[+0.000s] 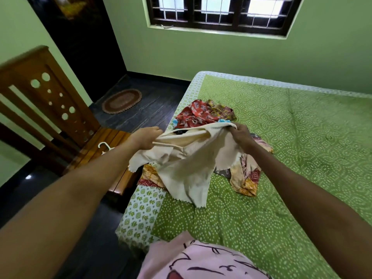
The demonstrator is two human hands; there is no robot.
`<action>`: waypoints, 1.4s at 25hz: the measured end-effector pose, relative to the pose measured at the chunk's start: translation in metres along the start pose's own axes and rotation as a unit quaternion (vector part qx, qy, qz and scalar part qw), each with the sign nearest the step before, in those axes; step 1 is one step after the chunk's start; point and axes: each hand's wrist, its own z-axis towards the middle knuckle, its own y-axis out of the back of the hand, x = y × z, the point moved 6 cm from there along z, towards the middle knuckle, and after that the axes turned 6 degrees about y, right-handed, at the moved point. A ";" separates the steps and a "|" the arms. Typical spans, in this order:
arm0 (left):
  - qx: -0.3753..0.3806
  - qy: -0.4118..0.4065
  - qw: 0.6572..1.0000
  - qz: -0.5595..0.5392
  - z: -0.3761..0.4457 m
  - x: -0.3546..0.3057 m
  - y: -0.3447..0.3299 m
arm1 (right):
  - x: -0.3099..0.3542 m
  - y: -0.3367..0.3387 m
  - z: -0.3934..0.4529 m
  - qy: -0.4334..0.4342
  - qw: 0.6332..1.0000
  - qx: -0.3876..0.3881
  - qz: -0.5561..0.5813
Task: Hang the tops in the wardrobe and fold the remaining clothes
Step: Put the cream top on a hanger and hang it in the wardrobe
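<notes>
Nearest the camera, the wearer's pink printed shirt fills the lower edge, above the bed with its green dotted cover. Far left, a wooden chair stands on the dark floor, with a white hanger lying on the wooden surface just beside the bed. The left hand grips one upper edge of the cream top, fingers curled into the cloth; the right hand pinches the opposite edge. The top hangs between the hands above the bed, its lower hem trailing onto patterned clothes beneath. A red printed garment lies beyond. Judgement: the top is being opened out for hanging. Risks: the trailing hem may snag and drag the clothes beneath off the bed edge; the neckline, not clearly located, may be held askew, so the hanger would seat badly
</notes>
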 end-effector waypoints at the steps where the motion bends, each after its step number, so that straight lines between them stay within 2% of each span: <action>1: -0.040 0.063 0.994 -0.074 -0.003 0.008 -0.003 | 0.005 -0.002 0.003 0.008 0.999 0.008 -0.032; 2: -0.085 0.146 0.972 -0.163 -0.008 0.020 -0.006 | 0.010 -0.002 0.004 0.011 0.998 0.012 -0.063; 4: -0.148 0.264 0.893 -0.332 -0.024 0.039 -0.012 | 0.009 0.000 0.007 0.002 0.998 0.020 -0.061; 5: -0.154 0.273 0.862 -0.399 -0.030 0.038 -0.015 | 0.008 -0.001 0.006 -0.009 0.999 0.027 -0.033; 7: -0.145 0.242 0.812 -0.511 -0.041 0.025 -0.014 | 0.001 -0.006 0.003 -0.030 0.999 0.029 0.011; 8: -0.129 0.232 0.796 -0.544 -0.047 0.017 -0.013 | 0.000 -0.009 0.000 -0.033 0.999 0.024 0.017; 10: -0.028 0.240 0.805 -0.542 -0.057 0.004 -0.017 | -0.001 -0.015 -0.008 -0.012 0.999 0.018 -0.031; 12: 0.194 0.264 0.807 -0.492 -0.076 -0.013 -0.030 | -0.006 -0.022 -0.012 -0.008 0.988 0.066 -0.138; 13: 0.306 0.264 0.801 -0.441 -0.092 -0.023 -0.034 | -0.009 -0.027 -0.017 -0.029 0.974 0.132 -0.182; 14: 0.391 0.251 0.801 -0.378 -0.106 -0.032 -0.035 | -0.012 -0.032 -0.026 -0.080 0.948 0.221 -0.215; 15: 0.441 0.237 0.803 -0.324 -0.114 -0.036 -0.037 | -0.016 -0.034 -0.039 -0.145 0.905 0.314 -0.248; 17: 0.467 0.229 0.807 -0.279 -0.123 -0.040 -0.035 | -0.013 -0.030 -0.067 -0.245 0.817 0.430 -0.294; 18: 0.459 0.248 0.794 -0.313 -0.122 -0.037 -0.039 | -0.010 -0.029 -0.074 -0.264 0.805 0.441 -0.297; 20: 0.433 0.291 0.752 -0.404 -0.118 -0.033 -0.049 | -0.015 -0.032 -0.074 -0.276 0.821 0.415 -0.278; 21: 0.408 0.293 0.759 -0.414 -0.112 -0.029 -0.057 | -0.024 -0.036 -0.068 -0.262 0.843 0.384 -0.271; 23: 0.322 0.269 0.836 -0.353 -0.096 -0.015 -0.077 | -0.041 -0.043 -0.054 -0.185 0.906 0.279 -0.260; 24: 0.290 0.250 0.868 -0.316 -0.091 -0.013 -0.087 | -0.050 -0.047 -0.052 -0.152 0.920 0.248 -0.262; 26: 0.281 0.215 0.888 -0.292 -0.087 -0.011 -0.117 | -0.080 -0.059 -0.056 -0.142 0.907 0.275 -0.286; 29: 0.311 0.202 0.884 -0.286 -0.084 -0.002 -0.162 | -0.125 -0.072 -0.054 -0.189 0.852 0.358 -0.333; 31: 0.288 0.209 0.884 -0.304 -0.070 0.013 -0.176 | -0.137 -0.077 -0.037 -0.228 0.818 0.379 -0.369; 33: 0.182 0.228 0.895 -0.338 -0.043 0.030 -0.175 | -0.137 -0.085 -0.006 -0.207 0.821 0.332 -0.415; 35: 0.063 0.291 0.873 -0.386 -0.015 0.049 -0.170 | -0.125 -0.090 0.030 -0.155 0.848 0.181 -0.473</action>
